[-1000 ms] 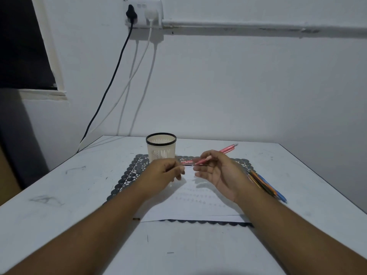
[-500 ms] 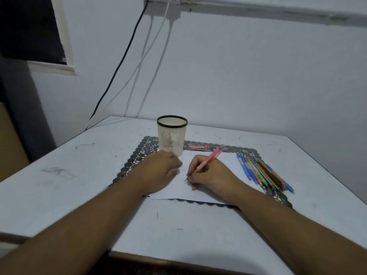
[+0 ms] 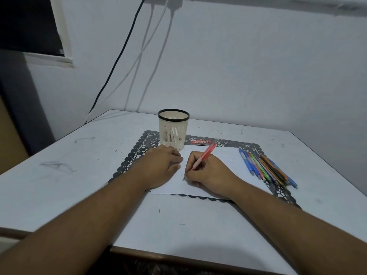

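Two hands meet over the sheet of paper [image 3: 228,161], which we see lying on a black lace mat [image 3: 135,155] on the table [image 3: 188,219]. The right hand [image 3: 206,173] curls its fingers round a red pen [image 3: 204,155], tip down on the paper. The left hand [image 3: 160,165] lies palm down, fingers loose, at the sheet's left edge, just in front of the pen cup [image 3: 173,130]. A row of pens [image 3: 266,167] lies on the mat's right side.

Left forearm [image 3: 95,213] and right forearm [image 3: 288,213] converge ahead. The left hand [image 3: 160,165] lies palm down, fingers relaxed; the right hand [image 3: 208,173], on its side, pinches a slim red plastic pen [image 3: 204,155].
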Demonstrator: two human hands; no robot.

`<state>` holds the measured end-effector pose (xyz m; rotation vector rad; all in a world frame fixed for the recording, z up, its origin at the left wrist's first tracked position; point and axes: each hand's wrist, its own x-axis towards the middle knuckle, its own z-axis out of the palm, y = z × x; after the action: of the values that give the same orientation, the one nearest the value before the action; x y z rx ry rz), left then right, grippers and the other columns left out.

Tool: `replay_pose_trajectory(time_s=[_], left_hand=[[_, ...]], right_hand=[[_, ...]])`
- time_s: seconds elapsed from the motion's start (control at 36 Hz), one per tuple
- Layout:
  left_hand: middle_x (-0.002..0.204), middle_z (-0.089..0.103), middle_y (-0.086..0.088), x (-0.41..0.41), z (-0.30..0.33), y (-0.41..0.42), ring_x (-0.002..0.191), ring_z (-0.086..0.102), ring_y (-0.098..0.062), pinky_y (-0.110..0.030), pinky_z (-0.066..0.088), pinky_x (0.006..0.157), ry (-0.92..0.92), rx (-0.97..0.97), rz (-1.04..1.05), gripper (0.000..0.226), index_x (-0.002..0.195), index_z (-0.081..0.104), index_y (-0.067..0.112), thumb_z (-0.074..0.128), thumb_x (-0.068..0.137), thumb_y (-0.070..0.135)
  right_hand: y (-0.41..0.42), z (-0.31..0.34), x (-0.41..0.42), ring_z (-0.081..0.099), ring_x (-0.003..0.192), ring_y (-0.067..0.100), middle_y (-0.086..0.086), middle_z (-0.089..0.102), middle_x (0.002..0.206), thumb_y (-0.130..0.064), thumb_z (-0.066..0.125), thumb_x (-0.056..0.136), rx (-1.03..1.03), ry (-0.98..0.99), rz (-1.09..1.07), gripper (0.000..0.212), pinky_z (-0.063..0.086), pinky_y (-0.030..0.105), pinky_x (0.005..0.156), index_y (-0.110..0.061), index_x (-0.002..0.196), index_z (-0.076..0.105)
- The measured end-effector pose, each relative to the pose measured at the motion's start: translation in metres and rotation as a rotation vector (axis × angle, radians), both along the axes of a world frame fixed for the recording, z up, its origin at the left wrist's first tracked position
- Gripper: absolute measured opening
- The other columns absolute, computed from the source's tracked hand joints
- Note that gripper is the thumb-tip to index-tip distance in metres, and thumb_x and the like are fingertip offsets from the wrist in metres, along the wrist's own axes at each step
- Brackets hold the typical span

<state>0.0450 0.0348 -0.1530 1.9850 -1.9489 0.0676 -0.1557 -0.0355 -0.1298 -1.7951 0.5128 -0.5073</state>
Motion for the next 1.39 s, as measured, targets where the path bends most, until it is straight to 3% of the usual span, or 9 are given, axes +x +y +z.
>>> replay_pose_trajectory(time_s=[0.14, 0.44, 0.67, 0.81, 0.97, 1.22, 1.39], left_hand=[[0.131, 0.061, 0.016, 0.0, 0.0, -0.001, 0.123, 0.049, -0.013, -0.044, 0.041, 0.102, -0.012, -0.012, 0.001, 0.052, 0.129, 0.069, 0.033, 0.035, 0.093, 0.049], [0.133, 0.06, 0.016, -0.002, 0.001, -0.001, 0.125, 0.048, -0.014, -0.041, 0.039, 0.102, -0.027, -0.008, 0.009, 0.052, 0.13, 0.068, 0.034, 0.034, 0.093, 0.048], [0.133, 0.06, 0.015, -0.001, 0.0, 0.0, 0.125, 0.048, -0.014, -0.042, 0.04, 0.102, -0.015, -0.009, 0.002, 0.052, 0.129, 0.069, 0.033, 0.035, 0.093, 0.049], [0.133, 0.06, 0.016, 0.0, -0.001, -0.001, 0.125, 0.048, -0.014, -0.044, 0.04, 0.103, -0.013, -0.004, 0.005, 0.051, 0.129, 0.069, 0.034, 0.035, 0.093, 0.049], [0.132, 0.06, 0.018, 0.0, -0.001, -0.001, 0.125, 0.047, -0.012, -0.044, 0.04, 0.104, 0.0, -0.013, 0.004, 0.049, 0.129, 0.068, 0.034, 0.037, 0.095, 0.049], [0.132, 0.06, 0.017, 0.001, -0.003, -0.002, 0.125, 0.047, -0.012, -0.047, 0.04, 0.105, 0.0, -0.008, 0.003, 0.05, 0.13, 0.068, 0.033, 0.036, 0.094, 0.05], [0.132, 0.06, 0.017, 0.001, -0.003, -0.002, 0.125, 0.047, -0.012, -0.047, 0.04, 0.105, 0.002, -0.01, 0.003, 0.048, 0.13, 0.068, 0.033, 0.038, 0.096, 0.049]], right_hand=[[-0.001, 0.0, 0.0, 0.056, 0.062, 0.029, 0.018, 0.061, 0.07, 0.008, 0.066, 0.086, -0.047, 0.004, -0.03, 0.017, 0.048, 0.042, 0.065, -0.006, 0.078, 0.062], [0.0, 0.0, -0.001, 0.057, 0.062, 0.022, 0.01, 0.062, 0.068, 0.005, 0.069, 0.086, -0.074, 0.028, -0.004, 0.025, 0.051, 0.04, 0.07, -0.015, 0.073, 0.064], [0.0, 0.001, -0.003, 0.057, 0.061, 0.023, 0.016, 0.062, 0.07, 0.007, 0.066, 0.086, -0.071, 0.03, -0.032, 0.014, 0.05, 0.039, 0.065, -0.004, 0.079, 0.061], [0.001, 0.002, -0.003, 0.058, 0.062, 0.02, 0.014, 0.062, 0.07, 0.007, 0.067, 0.085, -0.102, 0.052, -0.001, 0.022, 0.051, 0.037, 0.067, -0.012, 0.074, 0.062], [-0.002, 0.004, -0.009, 0.056, 0.06, 0.02, 0.017, 0.061, 0.073, 0.009, 0.064, 0.087, -0.006, -0.016, -0.038, 0.021, 0.049, 0.035, 0.062, -0.009, 0.076, 0.063], [-0.001, 0.003, -0.011, 0.061, 0.067, 0.016, 0.012, 0.066, 0.074, 0.002, 0.07, 0.085, -0.193, 0.08, -0.051, 0.015, 0.055, 0.038, 0.07, -0.009, 0.078, 0.064], [0.0, 0.004, -0.01, 0.06, 0.061, 0.017, 0.013, 0.065, 0.072, 0.003, 0.068, 0.085, -0.171, 0.076, -0.078, 0.016, 0.054, 0.04, 0.068, -0.009, 0.077, 0.063]])
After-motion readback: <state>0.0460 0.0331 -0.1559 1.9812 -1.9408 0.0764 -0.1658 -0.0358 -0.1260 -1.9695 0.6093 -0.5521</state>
